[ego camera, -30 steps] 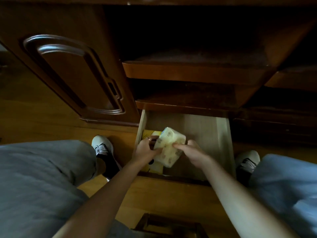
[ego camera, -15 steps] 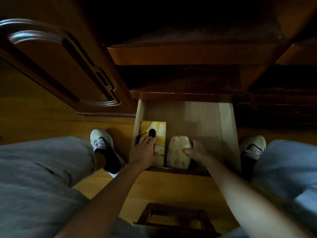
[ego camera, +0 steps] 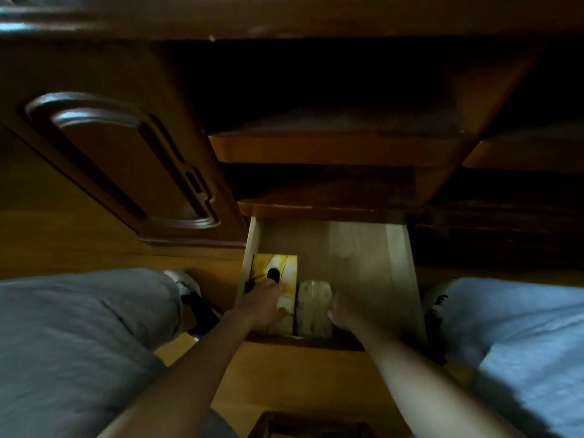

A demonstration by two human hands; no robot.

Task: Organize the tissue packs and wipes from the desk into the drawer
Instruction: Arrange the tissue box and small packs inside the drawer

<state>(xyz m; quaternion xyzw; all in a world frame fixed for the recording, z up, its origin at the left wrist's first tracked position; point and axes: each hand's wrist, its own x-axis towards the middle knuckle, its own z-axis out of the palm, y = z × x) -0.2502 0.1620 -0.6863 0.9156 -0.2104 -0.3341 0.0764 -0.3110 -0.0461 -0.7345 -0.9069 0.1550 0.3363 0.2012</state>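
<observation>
Both hands reaching into open drawer [ego camera: 401, 267]. Left hand [ego camera: 259, 303] lying flat, fingers spread, pressing on yellow pack [ego camera: 278, 267] at drawer's left wall, not gripping. Pale tissue pack [ego camera: 313, 306] lying just right of that hand, beside yellow pack. Right hand [ego camera: 346, 311] touching pale pack's right edge; grip unclear, blurred.

A dim room in a home. Dark polished wooden furniture with a carved cabinet door [ego camera: 126, 159] on the left stands on a warm wooden floor [ego camera: 63, 241]. The person wears sneakers [ego camera: 185, 282].
</observation>
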